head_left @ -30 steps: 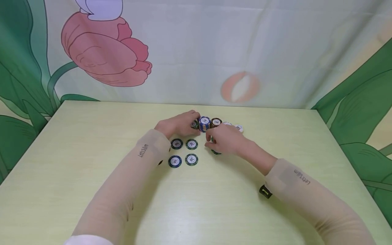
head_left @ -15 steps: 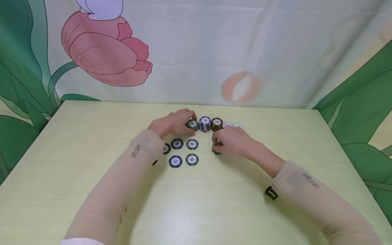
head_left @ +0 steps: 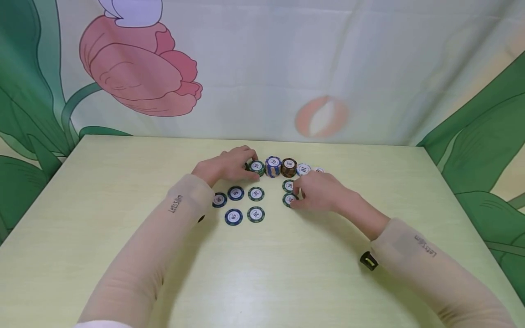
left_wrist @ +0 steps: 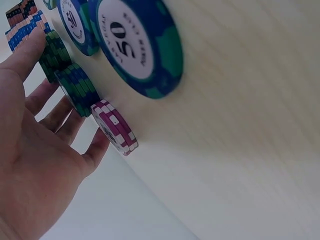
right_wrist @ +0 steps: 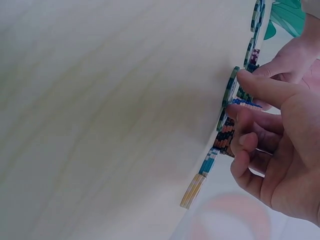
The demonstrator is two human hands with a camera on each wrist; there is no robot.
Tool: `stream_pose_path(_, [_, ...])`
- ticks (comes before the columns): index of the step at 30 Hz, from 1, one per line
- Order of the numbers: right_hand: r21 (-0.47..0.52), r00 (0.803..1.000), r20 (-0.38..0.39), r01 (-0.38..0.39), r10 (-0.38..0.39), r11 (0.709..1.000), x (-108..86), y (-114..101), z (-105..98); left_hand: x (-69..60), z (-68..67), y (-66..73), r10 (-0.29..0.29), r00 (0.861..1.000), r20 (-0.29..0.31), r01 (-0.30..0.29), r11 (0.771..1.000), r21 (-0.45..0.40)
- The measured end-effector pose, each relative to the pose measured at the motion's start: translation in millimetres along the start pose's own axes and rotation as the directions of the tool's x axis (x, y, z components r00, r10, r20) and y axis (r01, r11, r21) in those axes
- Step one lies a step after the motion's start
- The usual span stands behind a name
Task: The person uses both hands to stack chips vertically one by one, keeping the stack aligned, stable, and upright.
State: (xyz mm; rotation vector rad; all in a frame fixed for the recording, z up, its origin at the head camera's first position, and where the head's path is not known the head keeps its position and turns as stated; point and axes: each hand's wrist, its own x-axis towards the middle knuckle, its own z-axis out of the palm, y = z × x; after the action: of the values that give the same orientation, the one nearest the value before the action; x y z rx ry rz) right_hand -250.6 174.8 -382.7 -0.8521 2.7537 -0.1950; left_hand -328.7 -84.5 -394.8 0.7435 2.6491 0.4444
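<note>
My left hand (head_left: 231, 165) curls its thumb and index finger round a short stack of green poker chips (head_left: 256, 167). In the left wrist view its other fingers reach behind a blue-and-green stack (left_wrist: 78, 90) and a purple-and-white stack (left_wrist: 114, 127). Closer to me, my right hand (head_left: 321, 192) has its thumb and index finger at the edges of a flat green poker chip (head_left: 288, 199). A second green chip (head_left: 288, 185) lies just beyond, partly covered by the index finger. The right hand's remaining fingers are bent and hold nothing.
A tall blue stack (head_left: 273, 167), a brown stack (head_left: 289, 168) and white-and-blue chips (head_left: 303, 170) continue the back row. Green chips marked 20 (head_left: 256, 214) and blue chips marked 50 (head_left: 234, 217) lie flat before it. A printed curtain (head_left: 246, 68) hangs behind the table.
My left hand has drawn left, showing more of the green stack. My right hand has slid right, uncovering the two green chips. The flat chips keep their places.
</note>
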Motion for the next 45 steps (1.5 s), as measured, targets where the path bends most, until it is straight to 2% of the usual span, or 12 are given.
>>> stream_pose_path(7, [-0.008,1.000,-0.001,0.031,-0.031,0.999,0.9,-4,1,2.1,1.3,-3.1,0.013,1.000,0.001,-0.013,1.000,0.007])
stream_pose_path(18, [-0.005,1.000,-0.001,0.028,-0.028,1.000,2.5,-6,2,-1.2,0.9,-5.3,0.030,0.999,-0.034,-0.031,0.999,-0.021])
stream_pose_path(34, [-0.017,0.999,0.028,0.021,-0.021,1.000,4.8,-11,4,-0.6,1.7,-9.6,0.081,0.996,-0.038,-0.083,0.996,-0.034])
stream_pose_path(40, [-0.020,0.999,0.024,0.029,-0.029,0.999,4.3,-12,3,-0.4,1.7,-10.1,0.076,0.996,-0.035,-0.077,0.997,-0.031])
stream_pose_path(45, [-0.025,0.999,0.026,0.045,-0.044,0.999,4.3,-15,3,-1.9,2.6,-10.9,0.057,0.997,-0.043,-0.060,0.996,-0.062])
